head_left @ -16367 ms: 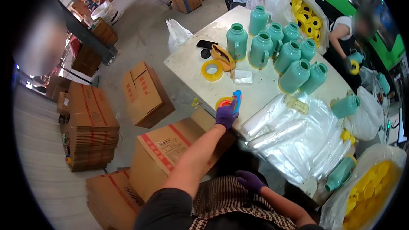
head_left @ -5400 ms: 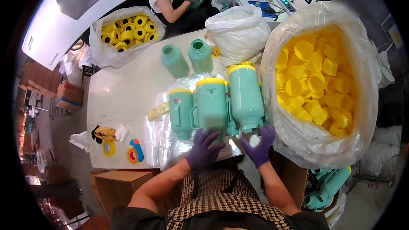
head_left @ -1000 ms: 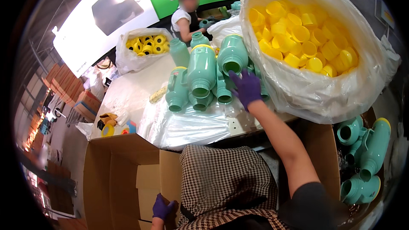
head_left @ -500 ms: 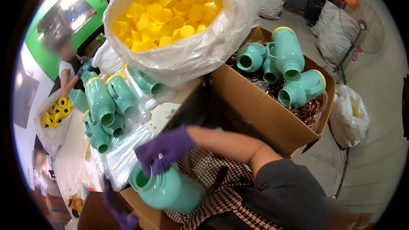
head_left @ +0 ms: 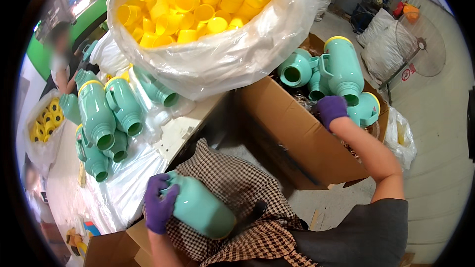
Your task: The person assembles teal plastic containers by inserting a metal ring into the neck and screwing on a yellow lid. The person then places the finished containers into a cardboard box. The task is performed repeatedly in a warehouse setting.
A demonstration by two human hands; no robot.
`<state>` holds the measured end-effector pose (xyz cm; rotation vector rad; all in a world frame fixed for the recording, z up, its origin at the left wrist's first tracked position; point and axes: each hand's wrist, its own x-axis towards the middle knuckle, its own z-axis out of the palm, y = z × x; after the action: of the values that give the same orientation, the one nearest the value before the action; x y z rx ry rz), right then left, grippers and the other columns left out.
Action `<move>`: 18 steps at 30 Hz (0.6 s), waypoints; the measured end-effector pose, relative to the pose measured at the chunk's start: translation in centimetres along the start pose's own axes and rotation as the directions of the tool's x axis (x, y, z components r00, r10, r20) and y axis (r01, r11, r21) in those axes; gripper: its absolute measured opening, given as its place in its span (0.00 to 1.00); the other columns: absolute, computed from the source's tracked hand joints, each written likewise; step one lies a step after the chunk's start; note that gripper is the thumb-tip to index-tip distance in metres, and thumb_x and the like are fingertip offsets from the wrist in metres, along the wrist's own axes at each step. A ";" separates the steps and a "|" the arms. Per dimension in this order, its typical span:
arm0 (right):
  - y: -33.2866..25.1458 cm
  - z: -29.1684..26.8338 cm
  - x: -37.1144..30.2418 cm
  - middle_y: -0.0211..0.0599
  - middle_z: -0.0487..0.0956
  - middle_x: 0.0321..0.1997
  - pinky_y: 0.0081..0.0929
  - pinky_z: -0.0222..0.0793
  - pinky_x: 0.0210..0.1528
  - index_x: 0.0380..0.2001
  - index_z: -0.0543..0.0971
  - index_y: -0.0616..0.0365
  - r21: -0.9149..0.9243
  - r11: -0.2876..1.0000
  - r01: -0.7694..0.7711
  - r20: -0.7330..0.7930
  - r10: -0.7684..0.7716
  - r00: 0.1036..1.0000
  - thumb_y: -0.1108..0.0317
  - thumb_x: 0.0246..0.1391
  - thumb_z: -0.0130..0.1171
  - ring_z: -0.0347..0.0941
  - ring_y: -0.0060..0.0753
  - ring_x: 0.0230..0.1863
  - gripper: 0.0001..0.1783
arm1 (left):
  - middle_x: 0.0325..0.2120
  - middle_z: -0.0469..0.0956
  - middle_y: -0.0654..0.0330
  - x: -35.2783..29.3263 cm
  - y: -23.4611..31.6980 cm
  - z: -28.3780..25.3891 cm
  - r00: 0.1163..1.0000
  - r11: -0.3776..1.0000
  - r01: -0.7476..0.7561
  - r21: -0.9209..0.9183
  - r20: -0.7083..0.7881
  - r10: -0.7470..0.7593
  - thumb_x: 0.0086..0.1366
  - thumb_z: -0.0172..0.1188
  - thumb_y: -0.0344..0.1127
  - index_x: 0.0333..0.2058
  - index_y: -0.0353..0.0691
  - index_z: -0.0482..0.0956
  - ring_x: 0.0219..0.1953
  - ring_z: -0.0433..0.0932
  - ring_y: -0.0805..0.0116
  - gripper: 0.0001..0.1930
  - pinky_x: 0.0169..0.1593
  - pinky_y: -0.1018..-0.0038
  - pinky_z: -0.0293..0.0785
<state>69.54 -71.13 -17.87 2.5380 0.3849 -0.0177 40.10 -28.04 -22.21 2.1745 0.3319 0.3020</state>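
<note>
Teal flask [head_left: 204, 208] is lying clasped in the left hand [head_left: 161, 203] — the right hand [head_left: 330, 111] is overhanging the carton's [head_left: 299, 136] near edge, grip unclear.

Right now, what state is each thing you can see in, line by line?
Left hand: closed around the neck end of the held flask.
Held flask: tilted, mouth hidden by the hand.
Right hand: at the right box, grip unclear.
Right box: open, with boxed flasks inside.
Large plastic bag: open, heaped with yellow cups.
Front table flasks: piled on their sides, mouths uncapped.
Lower-left box: open, partly out of view.
Fan: running or stopped, cannot tell.
</note>
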 end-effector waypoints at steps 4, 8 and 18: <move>0.0 5.5 2.4 0.35 0.86 0.36 0.37 0.75 0.35 0.29 0.88 0.48 0.007 0.993 -0.117 0.072 0.116 0.991 0.62 0.55 0.56 0.84 0.40 0.39 0.11 | 0.52 0.73 0.53 -1.3 -1.9 2.0 0.999 0.918 0.042 -0.394 0.004 -0.044 0.55 0.59 0.26 0.37 0.35 0.73 0.46 0.72 0.71 0.10 0.47 0.77 0.70; 0.5 11.3 4.7 0.42 0.85 0.37 0.45 0.76 0.41 0.39 0.84 0.50 0.216 0.932 -0.291 0.008 0.296 0.955 0.57 0.55 0.56 0.83 0.48 0.39 0.14 | 0.60 0.69 0.50 -2.7 -4.2 1.8 0.995 0.879 0.018 -0.477 -0.078 -0.063 0.56 0.57 0.27 0.41 0.38 0.70 0.57 0.70 0.65 0.13 0.58 0.71 0.66; 4.9 12.3 1.3 0.43 0.84 0.43 0.45 0.77 0.46 0.35 0.87 0.51 0.122 0.981 -0.151 0.096 0.139 0.986 0.63 0.56 0.55 0.82 0.50 0.46 0.12 | 0.61 0.67 0.50 -4.7 -7.5 3.1 0.992 0.781 -0.046 -0.623 -0.122 -0.039 0.59 0.58 0.30 0.46 0.42 0.67 0.60 0.68 0.59 0.16 0.64 0.64 0.63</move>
<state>72.97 -81.29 -25.72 2.6759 0.1685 -0.1003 35.77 -27.75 -30.53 1.4953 0.2508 0.4818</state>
